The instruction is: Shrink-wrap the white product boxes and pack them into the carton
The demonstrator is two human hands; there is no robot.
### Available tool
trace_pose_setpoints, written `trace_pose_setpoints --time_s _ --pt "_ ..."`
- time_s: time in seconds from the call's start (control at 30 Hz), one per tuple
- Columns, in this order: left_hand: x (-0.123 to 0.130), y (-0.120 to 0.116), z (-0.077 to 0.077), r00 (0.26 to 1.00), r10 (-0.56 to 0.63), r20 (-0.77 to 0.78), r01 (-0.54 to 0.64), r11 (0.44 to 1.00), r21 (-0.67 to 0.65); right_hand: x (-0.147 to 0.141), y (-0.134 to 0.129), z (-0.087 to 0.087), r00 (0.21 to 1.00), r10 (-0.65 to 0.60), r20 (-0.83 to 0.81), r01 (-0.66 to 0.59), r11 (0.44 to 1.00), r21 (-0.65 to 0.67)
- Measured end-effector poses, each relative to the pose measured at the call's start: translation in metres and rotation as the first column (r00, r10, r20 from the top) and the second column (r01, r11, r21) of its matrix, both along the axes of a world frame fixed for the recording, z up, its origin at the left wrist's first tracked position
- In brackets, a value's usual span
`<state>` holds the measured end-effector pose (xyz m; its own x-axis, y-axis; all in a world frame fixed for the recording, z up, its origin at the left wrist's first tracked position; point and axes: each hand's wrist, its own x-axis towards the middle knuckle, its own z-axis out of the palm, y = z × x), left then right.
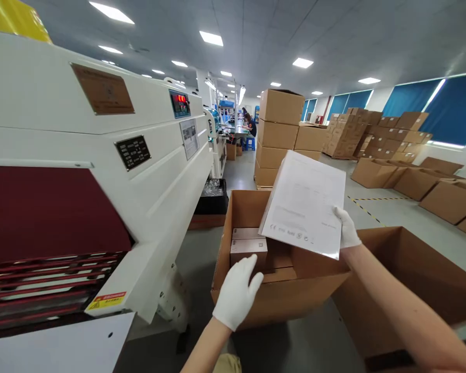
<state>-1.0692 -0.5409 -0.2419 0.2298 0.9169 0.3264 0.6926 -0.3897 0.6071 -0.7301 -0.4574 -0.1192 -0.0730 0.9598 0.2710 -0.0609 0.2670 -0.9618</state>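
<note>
A gloved left hand (pixel 236 292) reached over the near wall of an open cardboard carton (pixel 279 298), its grip open and empty, fingers spread just short of the small white boxes (pixel 248 243) packed in the far left corner. The gloved right hand (pixel 347 228) pinched a flat white shrink-wrapped box (pixel 305 202) by its lower right edge, holding it tilted above the carton's opening, thumb on the printed face. Held by one corner alone, the glossy pack looked liable to slip from the glove or swing and clip the carton wall, denting an edge. A second, larger open carton (pixel 407 269) sat just to the right, under that forearm. To the left stood a white shrink tunnel machine (pixel 101 155) with a dark red curtain (pixel 50 212) and roller conveyor (pixel 42 290). Beyond, stacked brown cartons (pixel 279 134) rose on the floor, more crowded the blue-blinded windows (pixel 450 106), and a seated person (pixel 251 126) worked in the distance.
</note>
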Motion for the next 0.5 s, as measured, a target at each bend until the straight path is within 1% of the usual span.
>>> trace_pose_setpoints --time_s 0.03,0.07,0.1,0.13,0.17,0.2,0.23,0.27,0.33,0.37,0.4,0.47,0.5 --pt "0.0 0.001 -0.012 0.994 -0.016 -0.106 0.016 1.0 0.004 -0.001 0.018 0.005 0.999 0.005 0.052 -0.005 1.0 0.016" --pt "0.002 0.0 -0.022 0.982 -0.02 -0.19 0.02 1.0 0.002 -0.007 0.037 0.007 0.99 -0.022 0.139 0.016 0.999 0.046" --pt "0.003 -0.001 -0.03 0.968 -0.008 -0.252 0.008 1.0 0.002 -0.015 0.055 0.005 0.959 -0.066 0.275 0.042 0.995 0.093" --pt "0.005 -0.002 -0.036 0.956 0.019 -0.292 -0.016 1.0 0.013 -0.027 0.072 -0.002 0.889 -0.117 0.443 0.057 0.988 0.145" --pt "0.006 -0.003 -0.04 0.95 0.053 -0.309 -0.044 0.998 0.036 -0.041 0.089 -0.014 0.779 -0.148 0.61 0.048 0.983 0.177" --pt "0.008 -0.004 -0.043 0.947 0.089 -0.308 -0.072 0.995 0.064 -0.056 0.104 -0.032 0.641 -0.143 0.754 0.016 0.985 0.173" --pt "0.009 -0.004 -0.046 0.949 0.112 -0.294 -0.089 0.992 0.091 -0.073 0.119 -0.054 0.497 -0.106 0.861 -0.031 0.99 0.14" --pt "0.01 -0.003 -0.048 0.953 0.123 -0.276 -0.094 0.989 0.115 -0.09 0.132 -0.081 0.361 -0.046 0.931 -0.089 0.993 0.083" --pt "0.01 -0.001 -0.054 0.962 0.132 -0.237 -0.096 0.983 0.16 -0.121 0.156 -0.145 0.137 0.062 0.989 -0.19 0.981 -0.035" --pt "0.01 0.0 -0.058 0.966 0.137 -0.221 -0.097 0.979 0.18 -0.135 0.166 -0.179 0.048 0.109 0.993 -0.244 0.965 -0.094" --pt "0.01 0.001 -0.061 0.967 0.144 -0.211 -0.102 0.975 0.196 -0.148 0.175 -0.214 -0.024 0.151 0.988 -0.282 0.947 -0.152" --pt "0.008 0.002 -0.069 0.964 0.156 -0.217 -0.105 0.967 0.23 -0.172 0.189 -0.28 -0.129 0.236 0.963 -0.332 0.905 -0.266" --pt "0.008 0.002 -0.072 0.959 0.161 -0.232 -0.102 0.963 0.248 -0.183 0.195 -0.309 -0.163 0.271 0.949 -0.347 0.884 -0.312"
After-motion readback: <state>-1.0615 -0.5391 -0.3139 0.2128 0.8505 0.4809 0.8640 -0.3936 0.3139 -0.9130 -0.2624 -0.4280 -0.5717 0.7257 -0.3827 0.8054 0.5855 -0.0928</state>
